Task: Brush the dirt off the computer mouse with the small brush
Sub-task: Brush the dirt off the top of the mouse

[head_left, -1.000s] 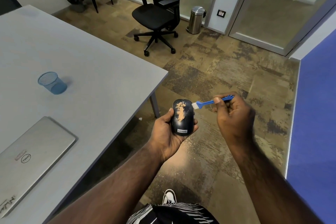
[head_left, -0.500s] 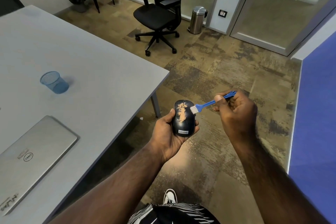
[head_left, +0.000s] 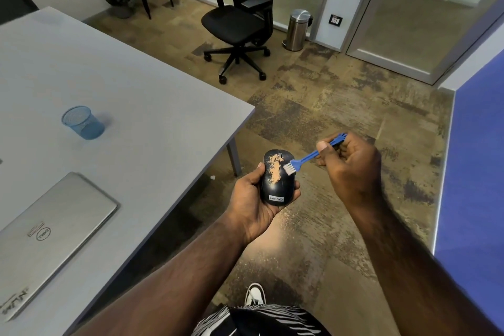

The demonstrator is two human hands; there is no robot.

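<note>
Holding the computer mouse in my left hand, I have it out over the floor, just off the corner of the bench and clear of it. That grip is a loose cradle: palm under the belly, thumb along the left flank, fingertips curling up at the right edge near the label. My right hand is pinched shut on the handle of the small brush, thumb on top, with the tail of the handle poking out past the knuckles.

What matters for the stroke is how the two lines cross. The mouse's long axis runs away from me, label end nearest, button end farthest. A streak of tan dirt lies along that same axis, down the middle of the back. The brush comes in from the right, its handle angled up and to the right, so it sits nearly across the mouse. The bristles look to be on the right side of the shell, just beside the streak and about level with its middle; I cannot tell how hard they press.

So the dirt lies to the left of the bristles. I judge almost all of it remains, and the right hand must do the sweeping.
</note>
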